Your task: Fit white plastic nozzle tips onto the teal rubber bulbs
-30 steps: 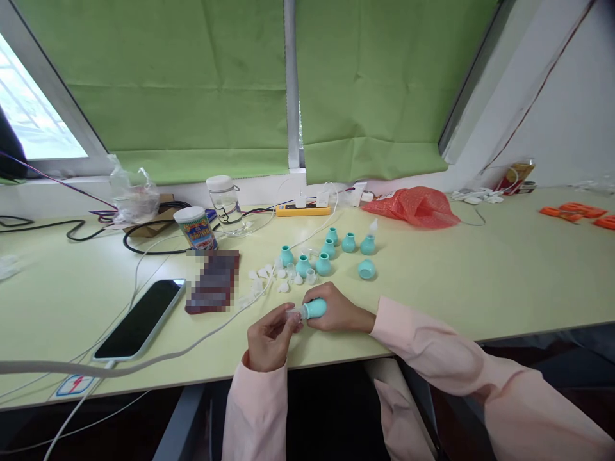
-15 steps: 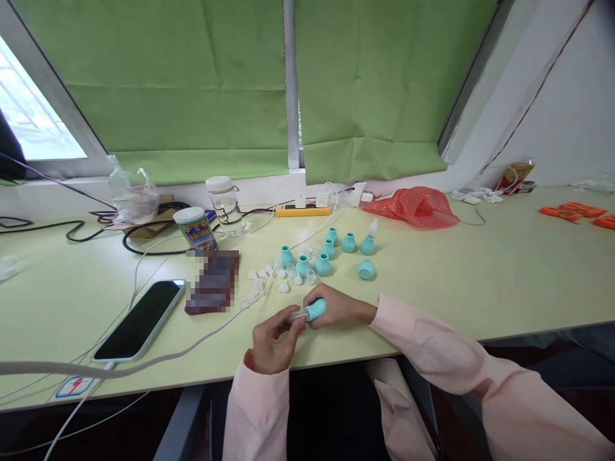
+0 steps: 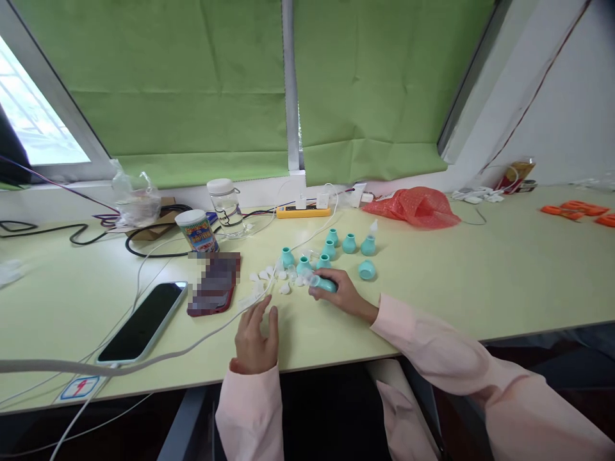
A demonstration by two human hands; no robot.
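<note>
A teal squeeze bulb (image 3: 325,284) with a clear tube piece at its mouth lies on its side in my right hand (image 3: 340,291), whose fingers wrap round it just above the table. My left hand (image 3: 257,336) rests near the table's front edge with its fingers apart and nothing in them. Beyond the hands stand several more teal bulbs (image 3: 349,242), most upright with their mouths up. One bulb (image 3: 367,270) is tipped over, and another carries a white pointed nozzle (image 3: 373,226). Small white nozzles (image 3: 285,289) and clear pieces lie scattered between my hands and the bulbs.
A white cable (image 3: 211,334) crosses the table in front of my left hand. Two phones, a light-cased one (image 3: 144,320) and a red-cased one (image 3: 216,285), lie to the left. Behind are a printed tub (image 3: 198,232), a bottle (image 3: 227,208), a power strip (image 3: 303,212) and red bubble wrap (image 3: 413,208).
My left hand has let go of the clear piece and drawn back left, its fingers opening. My right hand has moved slightly forward and right with the teal bulb, turning its clear end.
</note>
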